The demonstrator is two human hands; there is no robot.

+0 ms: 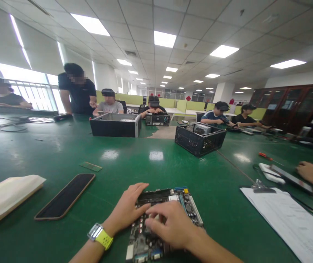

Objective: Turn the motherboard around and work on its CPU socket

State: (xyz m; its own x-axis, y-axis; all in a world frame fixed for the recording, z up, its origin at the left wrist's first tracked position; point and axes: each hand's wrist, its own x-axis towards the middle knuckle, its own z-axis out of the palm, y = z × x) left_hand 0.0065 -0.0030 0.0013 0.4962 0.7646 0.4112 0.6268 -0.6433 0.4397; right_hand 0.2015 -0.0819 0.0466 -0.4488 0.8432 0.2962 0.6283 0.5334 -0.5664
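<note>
A computer motherboard (184,199) lies flat on the green table (134,164) right in front of me. My left hand (126,210), with a yellow-strapped watch on its wrist, rests on the board's left edge, fingers laid flat and slightly curled over it. My right hand (173,224) lies on top of the board's middle, fingers pointing left and pressing down on a component I cannot make out. Most of the board's centre is hidden under both hands.
A dark phone (64,196) and a paper-wrapped packet (5,197) lie to the left. A clipboard with papers (290,217) lies at right, next to another person's hand (310,173). Two open computer cases (115,125) (200,138) stand farther back. Several people sit around the table.
</note>
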